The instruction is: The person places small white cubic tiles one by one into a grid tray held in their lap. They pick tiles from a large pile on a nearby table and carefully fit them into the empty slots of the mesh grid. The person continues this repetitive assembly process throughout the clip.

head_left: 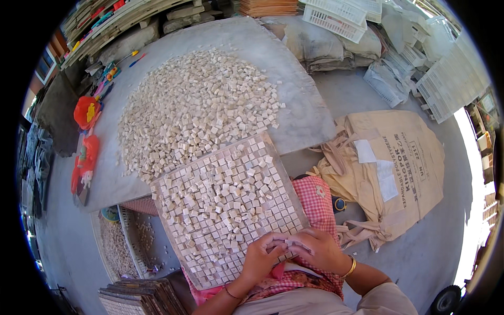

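A square grid board (273,191) tilts across my lap, its far edge against the table. Small pale stone mosaic tiles (202,189) lie loose in a heap over its middle, while others sit in rows in the grid around them. At the board's near right corner my left hand (262,255) and my right hand (317,249) meet, fingers curled and pressed together. Something whitish shows between the fingertips, too small to name. A gold bracelet (350,268) circles my right wrist.
A big pile of the same tiles (194,105) covers the grey table (296,94). Red plastic toys (86,113) lie along its left edge. A beige sack (399,157) rests on the floor at right; stacked boards (142,299) stand at lower left. White crates (336,21) sit behind.
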Available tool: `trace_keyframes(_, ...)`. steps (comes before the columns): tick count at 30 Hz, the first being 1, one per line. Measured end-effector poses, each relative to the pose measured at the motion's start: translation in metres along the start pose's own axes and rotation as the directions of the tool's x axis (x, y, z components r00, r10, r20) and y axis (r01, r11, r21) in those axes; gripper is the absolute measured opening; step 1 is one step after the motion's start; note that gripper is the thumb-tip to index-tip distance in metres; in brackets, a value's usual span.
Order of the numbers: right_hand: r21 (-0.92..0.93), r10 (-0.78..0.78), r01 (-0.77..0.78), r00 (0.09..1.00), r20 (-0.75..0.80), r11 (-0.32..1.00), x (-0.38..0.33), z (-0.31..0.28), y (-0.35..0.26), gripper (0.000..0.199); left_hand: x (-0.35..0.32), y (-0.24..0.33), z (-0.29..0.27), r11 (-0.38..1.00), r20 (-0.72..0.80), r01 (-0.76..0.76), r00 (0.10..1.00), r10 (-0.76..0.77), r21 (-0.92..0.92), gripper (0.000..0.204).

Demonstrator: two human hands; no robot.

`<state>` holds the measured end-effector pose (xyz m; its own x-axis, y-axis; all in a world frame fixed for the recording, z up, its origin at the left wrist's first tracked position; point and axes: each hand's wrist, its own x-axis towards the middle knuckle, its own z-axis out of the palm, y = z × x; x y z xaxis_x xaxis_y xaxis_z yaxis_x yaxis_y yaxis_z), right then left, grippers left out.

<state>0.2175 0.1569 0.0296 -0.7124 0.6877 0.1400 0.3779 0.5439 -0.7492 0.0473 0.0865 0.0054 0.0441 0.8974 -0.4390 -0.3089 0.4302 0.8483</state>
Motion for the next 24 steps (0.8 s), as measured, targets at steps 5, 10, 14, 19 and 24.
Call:
trace_keyframes(5, 0.17, 0.111, -0.123, 0.991, 0.08, 0.978, 0.002, -0.003, 0.004, 0.017, -0.002, -0.005, -0.001, 0.999, 0.01, -0.03, 0.999, 0.031, -0.01, 0.021)
trace_keyframes(10, 0.316, 0.181, -0.231, 0.967, 0.178, 0.92, -0.003, -0.001, 0.018, 0.017, -0.003, -0.002, -0.002, 0.942, 0.059, -0.088, 0.996, 0.072, 0.324, 0.017)
trace_keyframes(14, 0.314, 0.315, -0.372, 0.924, 0.218, 0.874, 0.002, -0.004, 0.008, 0.017, -0.002, -0.002, -0.002, 0.993, 0.029, 0.054, 0.998, -0.057, 0.106, 0.014)
trace_keyframes(19, 0.144, 0.106, -0.127, 0.983, 0.147, 0.981, 0.001, 0.001, 0.008, 0.019, 0.0, -0.004, -0.003, 0.991, 0.018, 0.134, 0.991, -0.133, -0.004, 0.014)
trace_keyframes(24, 0.0, 0.033, -0.033, 0.99, 0.14, 0.999, -0.004, 0.004, 0.018, 0.019, 0.002, -0.007, -0.009, 0.93, -0.085, -0.101, 0.987, 0.139, 0.354, 0.016)
